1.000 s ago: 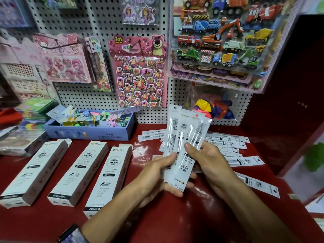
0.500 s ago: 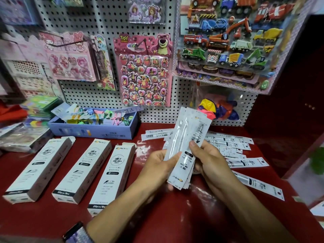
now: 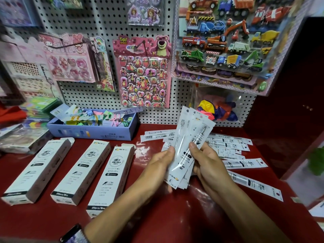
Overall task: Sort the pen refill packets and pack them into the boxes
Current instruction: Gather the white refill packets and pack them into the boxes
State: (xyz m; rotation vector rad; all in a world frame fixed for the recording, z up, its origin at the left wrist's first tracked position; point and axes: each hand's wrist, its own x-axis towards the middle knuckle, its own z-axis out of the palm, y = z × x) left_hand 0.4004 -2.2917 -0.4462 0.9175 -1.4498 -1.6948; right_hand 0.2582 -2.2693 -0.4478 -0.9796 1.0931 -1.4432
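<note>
Both hands are clamped on a fanned stack of clear-and-white plastic pen refill packets (image 3: 190,149), held up off the dark red glossy surface (image 3: 157,216): the left hand (image 3: 157,165) has its grip closed on the stack's near-left edge, and the right hand (image 3: 208,165) pinches from the other side with the thumb pressed on the front packet. Compared to a second ago the stack is squared up tighter and tilted more, with the right thumb slid higher up, so I'd guess the sorting-through bit is still going on and nothing's boxed yet. Left of the grip, three long white cardboard boxes (image 3: 112,176) lie side by side with flaps open at the far end, well apart from the hands. Right of and behind the grip, more loose packets (image 3: 243,163) are scattered about. The open red patch just below the grip looks like the freest room; the surface's right edge is close beyond the loose ones.
</note>
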